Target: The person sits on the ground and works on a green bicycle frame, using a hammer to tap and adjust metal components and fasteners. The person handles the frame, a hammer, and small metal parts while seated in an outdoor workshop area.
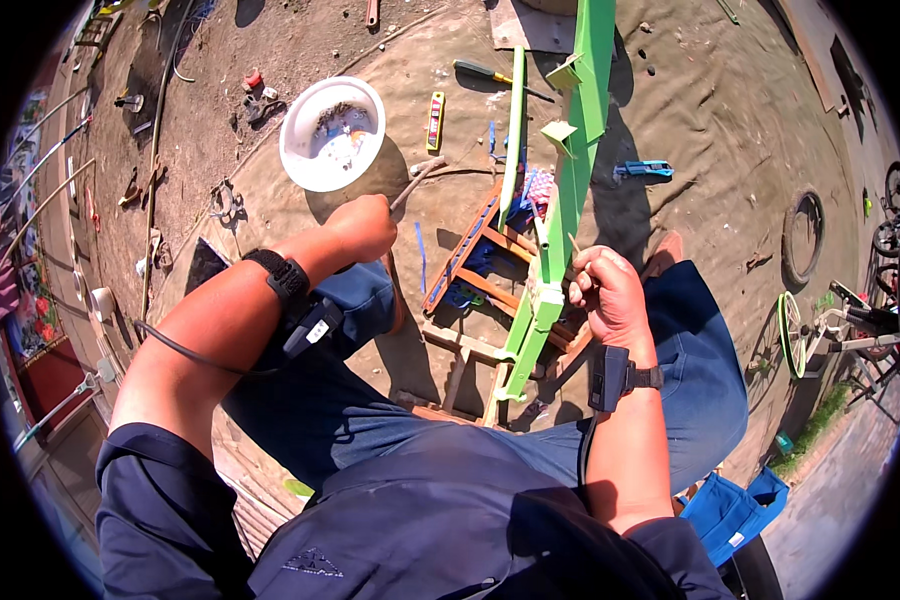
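My left hand (362, 228) is closed round a slim, brownish hammer-like tool (420, 182), which points up and right past the white bowl. My right hand (610, 285) is closed beside the long light-green beam (575, 165), and a thin, pale stick-like piece (573, 242) pokes up from its pinched fingers. The exact kind of that piece is too small to make out. The beam runs from the far edge down between my knees, over an orange-brown wooden frame (467, 250) on the ground. A narrow green strip (515, 130) lies along the beam's left side.
A white bowl (292, 150) with debris stands beyond my left hand. Near it lie a yellow level (435, 120) and a screwdriver (485, 72). Right of the beam is a blue utility knife (643, 169); farther right, a tire (817, 237). A blue bag (715, 515) sits at lower right.
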Action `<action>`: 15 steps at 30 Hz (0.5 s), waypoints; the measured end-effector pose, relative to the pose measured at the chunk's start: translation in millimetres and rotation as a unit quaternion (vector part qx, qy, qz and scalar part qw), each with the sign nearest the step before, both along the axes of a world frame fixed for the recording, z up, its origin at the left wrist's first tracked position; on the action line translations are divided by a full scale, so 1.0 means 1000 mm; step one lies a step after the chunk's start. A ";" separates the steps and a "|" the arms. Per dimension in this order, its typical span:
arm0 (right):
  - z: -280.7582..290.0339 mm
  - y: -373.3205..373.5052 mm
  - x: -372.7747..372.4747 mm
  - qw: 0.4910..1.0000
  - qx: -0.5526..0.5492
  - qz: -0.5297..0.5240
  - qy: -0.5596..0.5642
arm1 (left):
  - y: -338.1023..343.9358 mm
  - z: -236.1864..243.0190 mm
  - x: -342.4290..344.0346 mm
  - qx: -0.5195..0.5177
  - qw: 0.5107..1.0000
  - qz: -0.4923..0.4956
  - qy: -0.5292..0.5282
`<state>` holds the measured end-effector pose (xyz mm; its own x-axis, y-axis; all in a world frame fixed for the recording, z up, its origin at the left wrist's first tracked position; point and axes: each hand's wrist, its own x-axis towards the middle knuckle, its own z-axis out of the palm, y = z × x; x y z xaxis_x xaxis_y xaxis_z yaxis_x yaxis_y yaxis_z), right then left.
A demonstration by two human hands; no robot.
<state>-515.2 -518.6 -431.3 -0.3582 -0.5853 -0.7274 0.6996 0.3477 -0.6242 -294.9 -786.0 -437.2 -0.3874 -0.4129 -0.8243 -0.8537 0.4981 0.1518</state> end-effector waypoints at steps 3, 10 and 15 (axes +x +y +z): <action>0.000 0.006 -0.013 0.991 0.043 -0.068 0.104 | -0.002 -0.012 0.006 -0.026 0.997 -0.076 -0.003; -0.073 0.031 0.019 0.976 0.171 0.045 0.128 | -0.017 -0.026 -0.011 -0.114 0.956 -0.263 0.060; -0.098 0.035 0.023 0.964 0.187 0.116 0.151 | -0.026 -0.065 -0.017 -0.118 0.942 -0.306 0.074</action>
<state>-492.5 -484.1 -529.3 -0.4783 -0.3919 -0.7859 0.3818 0.7130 -0.5880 -311.7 -812.0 -502.3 -0.7164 -0.2396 -0.6552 -0.3734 0.9250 0.0700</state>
